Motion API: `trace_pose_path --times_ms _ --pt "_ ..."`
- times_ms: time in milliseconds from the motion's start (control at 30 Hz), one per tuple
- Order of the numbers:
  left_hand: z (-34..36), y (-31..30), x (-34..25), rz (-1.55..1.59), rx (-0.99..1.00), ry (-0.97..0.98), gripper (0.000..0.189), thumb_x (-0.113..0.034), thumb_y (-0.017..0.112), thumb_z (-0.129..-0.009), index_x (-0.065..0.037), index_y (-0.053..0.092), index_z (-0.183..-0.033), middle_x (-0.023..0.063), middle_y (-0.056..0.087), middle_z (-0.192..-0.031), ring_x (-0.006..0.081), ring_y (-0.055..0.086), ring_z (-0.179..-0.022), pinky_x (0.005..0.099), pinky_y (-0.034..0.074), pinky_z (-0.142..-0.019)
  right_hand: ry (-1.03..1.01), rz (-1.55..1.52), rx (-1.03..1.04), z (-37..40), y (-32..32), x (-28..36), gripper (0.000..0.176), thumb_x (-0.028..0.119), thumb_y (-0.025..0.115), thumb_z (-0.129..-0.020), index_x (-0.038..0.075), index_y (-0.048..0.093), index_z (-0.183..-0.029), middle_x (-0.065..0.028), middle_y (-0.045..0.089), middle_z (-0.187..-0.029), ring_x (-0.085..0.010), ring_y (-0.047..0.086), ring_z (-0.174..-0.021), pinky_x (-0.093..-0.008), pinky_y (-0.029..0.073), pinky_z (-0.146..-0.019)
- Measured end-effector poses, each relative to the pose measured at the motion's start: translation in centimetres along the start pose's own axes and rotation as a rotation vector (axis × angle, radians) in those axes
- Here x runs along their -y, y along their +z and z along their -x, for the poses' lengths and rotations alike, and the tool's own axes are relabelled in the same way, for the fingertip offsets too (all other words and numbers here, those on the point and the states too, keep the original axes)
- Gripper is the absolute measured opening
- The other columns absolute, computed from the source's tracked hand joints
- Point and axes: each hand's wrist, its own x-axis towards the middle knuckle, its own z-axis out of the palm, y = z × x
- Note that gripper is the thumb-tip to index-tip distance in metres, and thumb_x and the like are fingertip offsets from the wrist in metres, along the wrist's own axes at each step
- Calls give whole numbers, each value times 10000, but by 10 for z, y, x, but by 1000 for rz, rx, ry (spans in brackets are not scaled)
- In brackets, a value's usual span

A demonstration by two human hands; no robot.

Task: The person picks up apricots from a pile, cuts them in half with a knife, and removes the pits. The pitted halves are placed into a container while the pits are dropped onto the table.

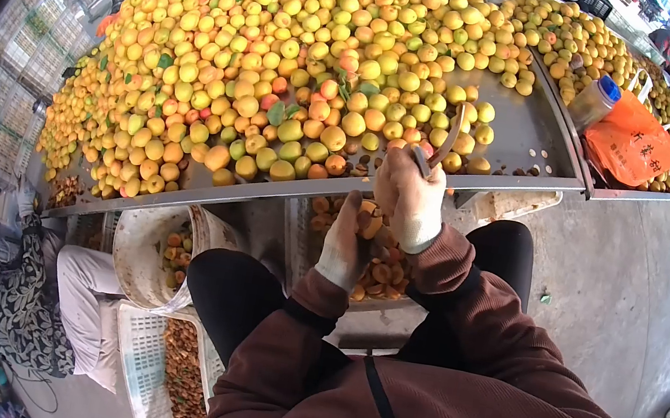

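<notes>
My right hand (410, 199), in a pale work glove, is closed around a tool with a thin curved blade (451, 140), which looks like a curved knife. Its blade points up, over the edge of the metal table. Lower and to the left, my left hand (341, 245), also gloved, is closed on an apricot (369, 225) at its fingertips. Below both hands a crate holds several halved apricots (384, 276). Just beyond them, a big heap of yellow-orange apricots (288, 68) covers much of the table.
The metal table's rim (303, 189) runs across in front of me. At left stand a white bucket (135, 251) with fruit and a white crate (133, 370) of brown pits. A person (20, 289) sits beside them. An orange bag (632, 144) and a blue-capped jug (594, 102) lie right.
</notes>
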Motion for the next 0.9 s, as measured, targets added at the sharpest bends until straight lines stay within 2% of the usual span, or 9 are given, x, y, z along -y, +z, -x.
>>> trace_pose_path --times_ms 100,167,200,233,300,333,433,700,900 --pt "-4 7 13 47 30 -169 696 -145 711 -848 77 318 -1377 152 593 -1041 263 636 -930 354 524 -806 -127 184 -34 4 -4 -8 168 94 559 -913 77 565 -746 9 502 -583 -84 475 -495 -251 365 -454" --pt "-20 16 48 721 63 -291 419 -456 381 -1009 -107 506 -1203 48 569 -985 150 606 -688 268 492 -540 -328 582 148 16 -5 -6 175 83 673 -814 61 545 -696 -6 588 -659 -146 566 -594 -274 418 -544" --pt "-22 18 50 93 0 216 414 -446 356 -1016 -117 505 -1219 36 562 -1027 133 590 -684 247 450 -517 -323 691 207 23 1 5 147 123 650 -817 78 553 -717 5 558 -643 -181 536 -559 -294 422 -527" --pt "-17 19 51 93 -1 215 414 -446 356 -1016 -117 505 -1219 36 562 -1027 133 590 -684 247 450 -517 -322 691 208 17 -4 -6 147 123 650 -817 78 553 -717 5 558 -643 -181 536 -559 -294 422 -527" --pt "-8 15 1 601 -79 -308 374 -436 346 -1022 -125 517 -1141 9 574 -896 109 549 -601 241 399 -465 114 -450 25 -6 -17 -36 201 188 579 -865 120 502 -692 24 452 -558 -177 456 -482 -295 392 -473" --pt "-14 0 6 907 56 -618 349 -442 345 -1023 -138 515 -1007 -15 515 -660 107 456 -467 245 340 -416 23 -346 182 -14 -19 -23 248 234 512 -902 168 431 -678 55 324 -523 -135 359 -431 -276 314 -414" --pt "-12 2 -16 841 59 -587 421 -451 364 -1013 -115 504 -801 -11 390 -525 95 327 -416 235 272 -413 207 -421 58 -16 -18 -3 309 238 478 -931 198 348 -654 75 265 -528 -72 229 -420 -247 184 -400" --pt "-37 -5 -11 1049 -69 -744 296 -400 460 -1003 -162 493 -830 -10 416 -607 83 322 -465 221 232 -431 159 -498 -114 -35 -15 -4 361 258 481 -945 190 316 -633 66 254 -522 -83 203 -410 -263 180 -394" --pt "-96 -28 9 1107 -80 -487 107 -166 571 -970 -72 592 -1016 23 529 -767 76 373 -547 212 305 -462 17 -400 -219 -45 -37 22 372 222 502 -942 170 315 -625 49 280 -503 -89 232 -377 -268 209 -351"
